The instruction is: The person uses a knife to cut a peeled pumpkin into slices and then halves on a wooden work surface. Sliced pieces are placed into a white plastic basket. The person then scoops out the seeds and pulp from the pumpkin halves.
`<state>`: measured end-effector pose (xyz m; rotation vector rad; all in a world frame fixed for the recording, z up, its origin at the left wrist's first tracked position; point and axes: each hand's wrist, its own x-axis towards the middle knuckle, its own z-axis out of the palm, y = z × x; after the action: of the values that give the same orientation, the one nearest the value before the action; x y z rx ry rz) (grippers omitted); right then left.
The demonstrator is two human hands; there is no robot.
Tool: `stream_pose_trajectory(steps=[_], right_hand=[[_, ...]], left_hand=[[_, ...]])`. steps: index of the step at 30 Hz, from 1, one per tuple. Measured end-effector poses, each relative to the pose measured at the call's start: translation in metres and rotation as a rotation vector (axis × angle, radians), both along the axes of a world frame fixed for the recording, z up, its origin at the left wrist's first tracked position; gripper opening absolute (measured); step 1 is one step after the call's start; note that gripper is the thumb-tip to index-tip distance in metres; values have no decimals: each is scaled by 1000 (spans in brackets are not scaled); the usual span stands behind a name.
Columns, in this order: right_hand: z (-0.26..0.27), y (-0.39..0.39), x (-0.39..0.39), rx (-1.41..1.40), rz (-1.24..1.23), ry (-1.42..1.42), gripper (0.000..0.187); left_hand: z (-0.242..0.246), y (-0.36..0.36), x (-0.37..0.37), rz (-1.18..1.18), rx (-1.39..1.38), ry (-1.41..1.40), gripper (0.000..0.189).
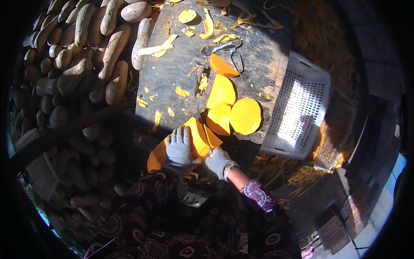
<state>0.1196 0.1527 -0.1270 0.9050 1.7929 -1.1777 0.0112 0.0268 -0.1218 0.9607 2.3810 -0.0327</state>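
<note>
My left hand (178, 147), in a grey work glove, presses on top of a large peeled orange squash (196, 134) at the table's near edge. In my right hand (220, 162), also gloved, is the handle of a knife (205, 129). The blade lies in the squash, with a wedge of flesh (213, 136) on its right side. Just beyond are cut pieces: a round slice (245, 116), a chunk (219, 118) touching it, a larger piece (222, 91) and a thin wedge (223, 66). A peeler (223, 48) with a looped metal handle lies behind that wedge.
Peelings (158, 49) and scraps litter the worn wooden table (174, 76), which has a hole (199, 85). A white perforated plastic crate (315, 106) stands against its right edge. Unpeeled squashes (76, 76) are heaped on the left. More peelings (307, 174) cover the ground at right.
</note>
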Motion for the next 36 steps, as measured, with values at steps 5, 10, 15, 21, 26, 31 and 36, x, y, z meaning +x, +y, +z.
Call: stream_pose_trajectory(steps=[5,10,15,21,26,31,36], right_hand=[[4,-1,-11,31,1,-17,37],[14,-2,-23,47,20,-32,37],[27,-5,-34,66,8,-46,35],[33,-7,-42,53,-73,-117,35],[21,-13,-38,-12,-154,-141,35],[6,-9,-32,6,-29,-84,30],[52,11,-76,26,225,-168,34]], left_hand=[[0,-3,-11,21,23,-73,122],[6,-4,-22,83,115,-128,112],[11,-7,-31,100,138,-157,110],[6,-9,-37,125,162,-227,111],[2,-16,-39,107,218,-134,106],[10,-10,-49,135,159,-286,113],[0,-14,-38,196,185,-287,114]])
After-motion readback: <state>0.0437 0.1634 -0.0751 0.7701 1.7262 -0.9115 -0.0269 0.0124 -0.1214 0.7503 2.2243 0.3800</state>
